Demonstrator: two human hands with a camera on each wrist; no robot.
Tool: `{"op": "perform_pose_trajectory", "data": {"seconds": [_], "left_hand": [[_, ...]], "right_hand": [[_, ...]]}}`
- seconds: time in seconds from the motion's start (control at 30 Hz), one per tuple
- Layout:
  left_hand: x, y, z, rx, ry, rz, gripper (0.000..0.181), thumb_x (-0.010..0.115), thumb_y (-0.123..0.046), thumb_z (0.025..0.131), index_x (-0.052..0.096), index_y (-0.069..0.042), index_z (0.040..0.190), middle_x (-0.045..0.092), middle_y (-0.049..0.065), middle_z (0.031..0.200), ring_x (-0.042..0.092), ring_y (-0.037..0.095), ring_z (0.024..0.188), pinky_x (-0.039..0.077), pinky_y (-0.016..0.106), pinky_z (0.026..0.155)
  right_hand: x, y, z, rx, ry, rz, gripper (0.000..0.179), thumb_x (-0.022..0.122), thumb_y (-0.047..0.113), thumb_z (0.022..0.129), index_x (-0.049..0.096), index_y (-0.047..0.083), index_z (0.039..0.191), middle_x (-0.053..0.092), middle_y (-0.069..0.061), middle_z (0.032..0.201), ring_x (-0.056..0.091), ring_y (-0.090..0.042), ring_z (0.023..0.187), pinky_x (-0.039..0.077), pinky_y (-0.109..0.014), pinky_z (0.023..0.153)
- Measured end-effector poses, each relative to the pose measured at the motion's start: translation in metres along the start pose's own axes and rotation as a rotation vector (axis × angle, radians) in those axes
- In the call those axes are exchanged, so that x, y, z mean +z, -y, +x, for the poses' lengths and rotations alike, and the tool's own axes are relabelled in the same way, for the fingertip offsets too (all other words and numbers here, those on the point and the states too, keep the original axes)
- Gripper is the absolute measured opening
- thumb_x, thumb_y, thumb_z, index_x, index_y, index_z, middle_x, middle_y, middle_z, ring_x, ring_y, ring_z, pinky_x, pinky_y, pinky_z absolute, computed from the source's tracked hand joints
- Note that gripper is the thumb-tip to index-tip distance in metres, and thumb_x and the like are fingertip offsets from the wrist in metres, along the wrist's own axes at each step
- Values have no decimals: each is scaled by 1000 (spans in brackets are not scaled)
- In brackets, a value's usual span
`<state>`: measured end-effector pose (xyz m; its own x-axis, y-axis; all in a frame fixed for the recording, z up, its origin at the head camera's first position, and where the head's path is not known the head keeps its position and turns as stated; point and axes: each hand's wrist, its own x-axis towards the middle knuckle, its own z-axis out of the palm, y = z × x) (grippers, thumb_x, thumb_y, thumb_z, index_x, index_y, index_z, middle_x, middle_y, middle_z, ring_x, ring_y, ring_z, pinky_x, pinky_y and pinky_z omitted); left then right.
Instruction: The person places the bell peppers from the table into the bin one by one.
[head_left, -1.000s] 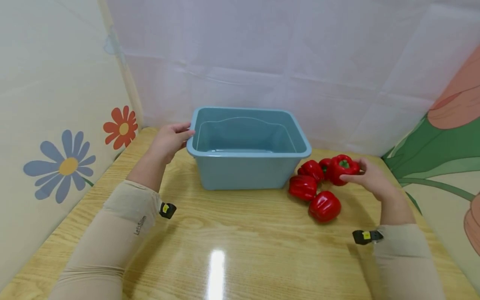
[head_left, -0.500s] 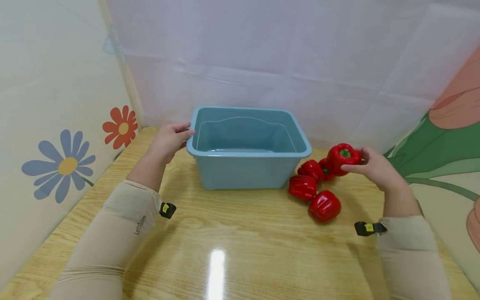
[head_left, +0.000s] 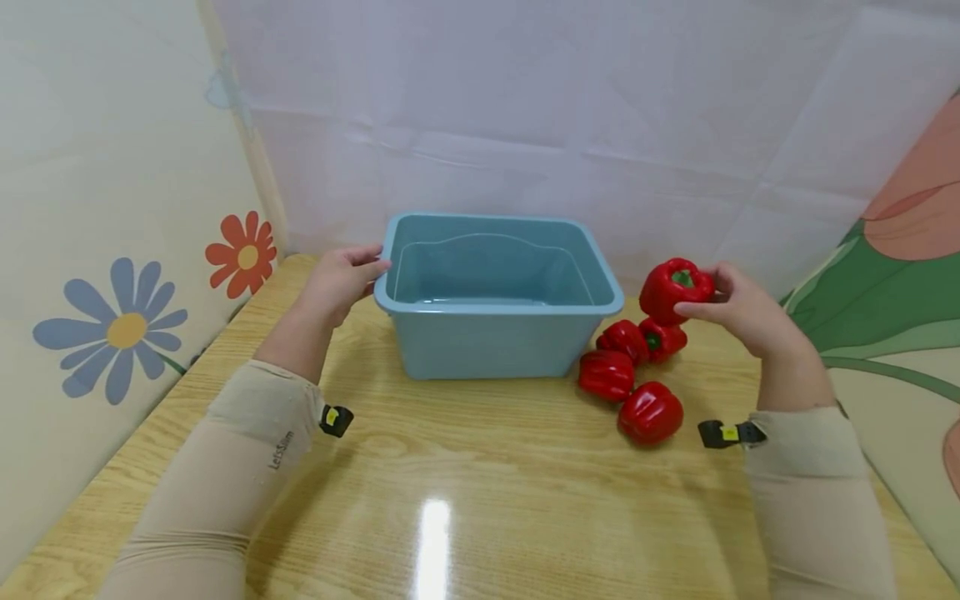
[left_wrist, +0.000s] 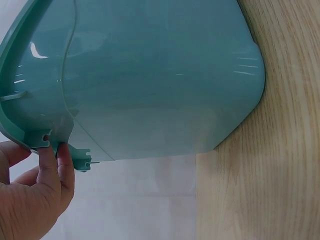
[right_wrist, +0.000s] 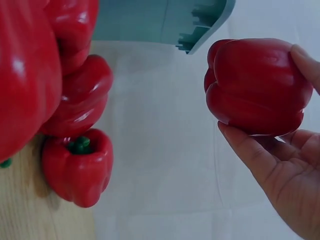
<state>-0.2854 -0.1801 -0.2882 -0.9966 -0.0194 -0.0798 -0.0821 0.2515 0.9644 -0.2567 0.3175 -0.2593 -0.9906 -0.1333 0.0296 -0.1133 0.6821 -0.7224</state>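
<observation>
A light blue plastic bin (head_left: 495, 346) stands at the back of the table, its inside bare in the head view. My left hand (head_left: 339, 282) grips its left rim, thumb on top and fingers beneath; the left wrist view shows the fingers (left_wrist: 48, 172) under the rim's edge. My right hand (head_left: 750, 312) holds a red bell pepper (head_left: 667, 292) with its green stem facing up, raised off the table. In the right wrist view, thumb and fingers span that bell pepper (right_wrist: 257, 85). Several other red bell peppers (head_left: 651, 413) lie below it, right of the bin.
The wood-grain table (head_left: 510, 500) reaches toward me in front of the bin. A white sheet (head_left: 480, 108) hangs close behind the bin. Flower-printed panels (head_left: 97, 192) close in the left and right sides.
My right hand has lifted the bell pepper up and slightly leftward, uncovering another bell pepper beneath. My left hand and the bin have stayed in place.
</observation>
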Motion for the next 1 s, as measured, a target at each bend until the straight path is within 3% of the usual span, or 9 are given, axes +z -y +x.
{"op": "perform_pose_trajectory", "data": {"seconds": [0.7, 1.0], "left_hand": [[-1, 0, 1, 8, 1, -5, 45, 54, -21, 92, 46, -12, 135, 49, 10, 132, 49, 23, 114, 41, 41, 99], [-1, 1, 3, 10, -2, -7, 45, 55, -20, 92, 46, -11, 135, 49, 10, 131, 49, 22, 114, 41, 40, 99]], "right_hand": [[-1, 45, 15, -76, -37, -38, 64, 68, 45, 78, 39, 6, 120, 48, -12, 120, 44, -30, 109, 38, -53, 91], [6, 67, 21, -121, -5, -76, 61, 68, 38, 81, 40, 4, 123, 50, -12, 116, 47, -26, 102, 43, -42, 83]]}}
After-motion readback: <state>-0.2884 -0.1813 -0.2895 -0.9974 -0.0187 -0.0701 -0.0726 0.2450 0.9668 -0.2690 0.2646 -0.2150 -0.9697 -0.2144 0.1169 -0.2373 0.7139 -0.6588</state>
